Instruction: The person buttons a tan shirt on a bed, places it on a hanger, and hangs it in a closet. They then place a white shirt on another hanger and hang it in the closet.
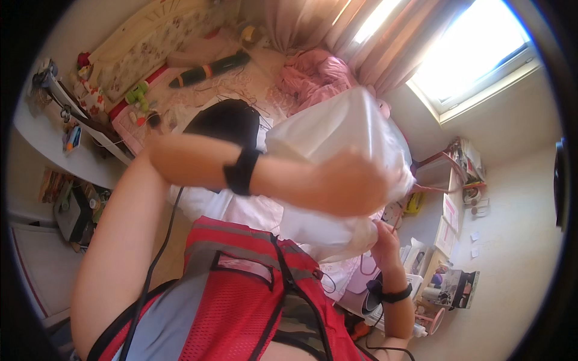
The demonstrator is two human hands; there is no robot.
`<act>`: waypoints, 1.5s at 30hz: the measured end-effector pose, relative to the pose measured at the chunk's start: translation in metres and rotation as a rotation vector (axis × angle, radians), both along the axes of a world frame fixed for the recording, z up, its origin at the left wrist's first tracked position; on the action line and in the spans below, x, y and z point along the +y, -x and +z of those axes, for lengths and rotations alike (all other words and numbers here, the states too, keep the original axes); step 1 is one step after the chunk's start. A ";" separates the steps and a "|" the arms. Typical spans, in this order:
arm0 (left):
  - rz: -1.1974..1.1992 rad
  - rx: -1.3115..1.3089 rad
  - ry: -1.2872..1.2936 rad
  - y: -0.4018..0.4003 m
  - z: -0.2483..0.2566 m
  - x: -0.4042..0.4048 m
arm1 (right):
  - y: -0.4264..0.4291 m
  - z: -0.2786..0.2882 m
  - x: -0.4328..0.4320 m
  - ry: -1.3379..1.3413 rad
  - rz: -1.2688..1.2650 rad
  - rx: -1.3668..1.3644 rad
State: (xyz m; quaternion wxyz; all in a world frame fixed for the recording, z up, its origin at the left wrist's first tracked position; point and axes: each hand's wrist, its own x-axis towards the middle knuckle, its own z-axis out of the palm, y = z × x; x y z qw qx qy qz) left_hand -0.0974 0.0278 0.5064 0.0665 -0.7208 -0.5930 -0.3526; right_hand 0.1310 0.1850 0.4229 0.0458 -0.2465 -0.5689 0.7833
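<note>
A large piece of white, slightly sheer cloth (pixel 329 122) billows in front of me over the bed. My left hand (pixel 352 185) reaches across to the right, blurred by motion, its fingers curled at the cloth with fabric bunched just past them. Lower and nearer my body, my right hand (pixel 387 243) pinches a gathered edge of white fabric (pixel 334 232). Whether both hands hold one same piece cannot be told. Black bands circle both wrists. Behind my left forearm lies a black fabric item (pixel 226 119), partly hidden.
The bed (pixel 266 90) holds a rumpled pink blanket (pixel 316 79), a dark green long cushion (pixel 212 70) and a green plush toy (pixel 137 94). A desk (pixel 420 270) with boxes and papers stands right. At left is a white curved table (pixel 58 144). A black cable (pixel 160 252) hangs beside my left arm.
</note>
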 end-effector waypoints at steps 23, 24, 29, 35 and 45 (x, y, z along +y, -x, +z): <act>0.264 0.042 -0.252 0.135 0.038 -0.005 | 0.019 0.041 -0.016 -0.407 0.172 0.481; 0.248 -0.155 -0.023 0.139 0.038 -0.005 | 0.012 0.042 -0.013 -0.410 0.149 0.499; 0.313 -0.391 -0.111 0.172 0.045 -0.018 | -0.015 -0.017 -0.007 -0.500 -0.472 0.494; 0.047 -0.492 -0.526 0.215 0.069 -0.052 | 0.005 -0.020 -0.003 -0.532 -0.267 0.650; 0.029 0.886 -1.201 0.159 0.087 0.012 | 0.030 -0.009 -0.024 -0.425 0.053 0.507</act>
